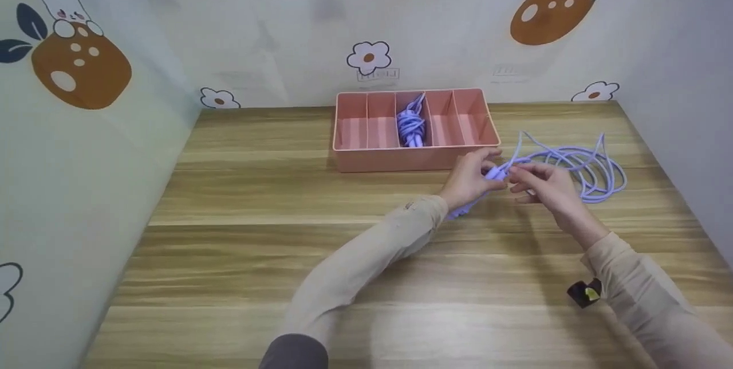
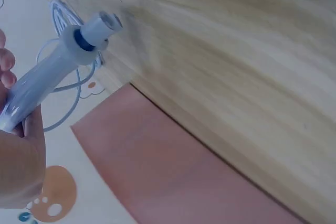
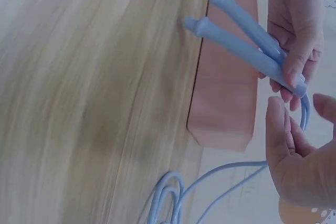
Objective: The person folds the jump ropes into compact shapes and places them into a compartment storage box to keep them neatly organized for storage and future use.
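Observation:
My left hand (image 1: 471,179) grips the two handles of a lavender jump rope together. Side by side, the handles (image 3: 241,45) fan slightly apart toward their far tips in the right wrist view. Only one handle (image 2: 44,77) shows clearly in the left wrist view. Just right of the left hand is my right hand (image 1: 547,188), its thumb apart from the rather straight fingers (image 3: 275,124), beside the cords where they leave the handles. The loose rope (image 1: 595,171) lies in loops on the table to the right.
Behind the hands stands a pink box (image 1: 378,160) with several compartments. Its middle one holds another bundled lavender jump rope (image 1: 411,128). The wooden table (image 1: 240,254) meets a patterned backdrop (image 1: 286,31) at the back and sides. A small black object (image 1: 579,294) is by the right sleeve.

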Available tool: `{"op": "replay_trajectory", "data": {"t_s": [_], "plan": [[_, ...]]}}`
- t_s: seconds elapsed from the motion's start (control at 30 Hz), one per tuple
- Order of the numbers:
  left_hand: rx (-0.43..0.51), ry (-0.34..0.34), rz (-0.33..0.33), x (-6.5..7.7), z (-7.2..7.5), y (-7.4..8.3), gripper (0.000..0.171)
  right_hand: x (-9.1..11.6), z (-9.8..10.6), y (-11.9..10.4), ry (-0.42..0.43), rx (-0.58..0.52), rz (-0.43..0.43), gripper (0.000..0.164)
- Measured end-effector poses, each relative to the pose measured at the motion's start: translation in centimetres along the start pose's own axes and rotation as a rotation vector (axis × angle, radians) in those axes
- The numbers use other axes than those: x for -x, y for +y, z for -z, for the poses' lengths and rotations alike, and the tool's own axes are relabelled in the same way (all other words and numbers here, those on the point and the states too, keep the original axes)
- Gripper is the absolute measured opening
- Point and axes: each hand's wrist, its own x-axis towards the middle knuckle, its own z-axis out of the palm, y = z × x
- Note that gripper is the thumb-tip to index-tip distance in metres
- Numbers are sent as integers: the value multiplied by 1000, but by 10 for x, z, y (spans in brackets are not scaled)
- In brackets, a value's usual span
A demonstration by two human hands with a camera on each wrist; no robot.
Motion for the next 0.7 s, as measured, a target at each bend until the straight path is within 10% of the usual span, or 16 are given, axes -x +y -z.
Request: {"op": "replay_trajectory", "data": {"t_s": [0.13,0.33,0.53,0.7], "plan": [[-139,-58,-59,7,4,2,70,-1,-7,-7,-30,-139,-134,11],[-86,-73,-46,18,9,-5,73,0,-17,-10,-41,-287,-216,14],[49,-150,13,30,12,-23,47,0,-22,-14,-31,-327,-184,14],[-21,-190,27,42,15,-37,30,-1,-24,-16,-30,-396,-196,15]]}}
